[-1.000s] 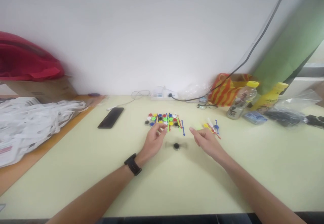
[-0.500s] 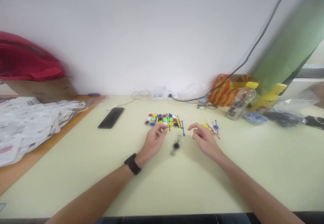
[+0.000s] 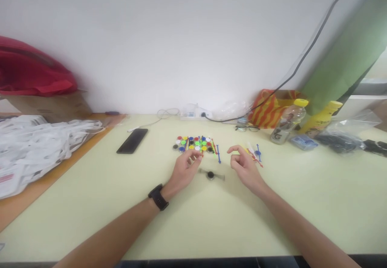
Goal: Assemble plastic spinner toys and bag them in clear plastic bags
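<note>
Between my hands, a small black spinner arrow (image 3: 211,175) lies on the table, its two arms smeared by motion around a dark round hub. My left hand (image 3: 186,168) rests just left of it, fingers loosely bent and thumb apart from them, with nothing visible in it. To the spinner's right hovers my right hand (image 3: 245,166), forefinger stretched out and the other fingers curled, also holding nothing visible. Beyond my left hand are rows of coloured round discs (image 3: 197,143) and thin arrows. A blue arrow (image 3: 219,153) lies at their right side.
Loose coloured arrows (image 3: 258,153) lie behind my right hand. Further off are a black phone (image 3: 132,141), glasses (image 3: 247,128), a clear bottle (image 3: 288,122), a yellow bottle (image 3: 320,119) and a power strip (image 3: 195,112). White bags (image 3: 51,147) are piled at left.
The black spinner's arms have turned from roughly upright to nearly sideways while its hub stays in place. My right hand has shifted very slightly; my left hand barely moves.
</note>
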`<state>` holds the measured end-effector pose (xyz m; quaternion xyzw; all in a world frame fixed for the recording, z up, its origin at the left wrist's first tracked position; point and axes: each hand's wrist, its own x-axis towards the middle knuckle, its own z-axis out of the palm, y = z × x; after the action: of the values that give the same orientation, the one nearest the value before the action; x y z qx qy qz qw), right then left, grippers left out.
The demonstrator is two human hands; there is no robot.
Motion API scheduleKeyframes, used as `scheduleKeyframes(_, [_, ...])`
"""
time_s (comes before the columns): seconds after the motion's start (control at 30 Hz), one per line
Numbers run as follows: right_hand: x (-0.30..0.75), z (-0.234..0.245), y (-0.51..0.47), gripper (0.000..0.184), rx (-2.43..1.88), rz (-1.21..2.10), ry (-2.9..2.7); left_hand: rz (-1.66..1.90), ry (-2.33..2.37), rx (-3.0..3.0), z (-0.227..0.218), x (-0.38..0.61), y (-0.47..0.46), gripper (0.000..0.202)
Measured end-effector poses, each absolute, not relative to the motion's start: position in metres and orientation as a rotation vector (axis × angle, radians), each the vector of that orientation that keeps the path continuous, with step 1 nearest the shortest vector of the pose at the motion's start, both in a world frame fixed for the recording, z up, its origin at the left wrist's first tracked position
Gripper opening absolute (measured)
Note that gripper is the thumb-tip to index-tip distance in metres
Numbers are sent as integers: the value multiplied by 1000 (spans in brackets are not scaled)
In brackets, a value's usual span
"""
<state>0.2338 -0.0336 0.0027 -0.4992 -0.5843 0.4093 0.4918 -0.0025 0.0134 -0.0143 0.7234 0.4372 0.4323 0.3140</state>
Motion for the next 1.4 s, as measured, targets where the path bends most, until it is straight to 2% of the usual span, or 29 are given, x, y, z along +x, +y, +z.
scheduleKeyframes(0.33, [226, 6, -44, 28, -911, 1030, -1611, 1209, 902, 2316, 4, 3, -10, 13])
scheduleKeyframes(0.53, [214, 3, -57, 38, -885, 815, -1787, 1203, 732, 2511, 8, 10, -23, 13])
scheduleKeyframes(0.73, [210, -3, -58, 49, -882, 521, -1971, 1215, 833, 2618, 7, 9, -26, 14])
scheduleKeyframes(1.0, [204, -6, -55, 48, -883, 130, -2119, 1120, 954, 2777, 9, 7, -27, 16])
scheduleKeyframes(1.4, [199, -6, -55, 43, -844, 114, -2192, 1174, 955, 2795, 16, 11, -27, 16])
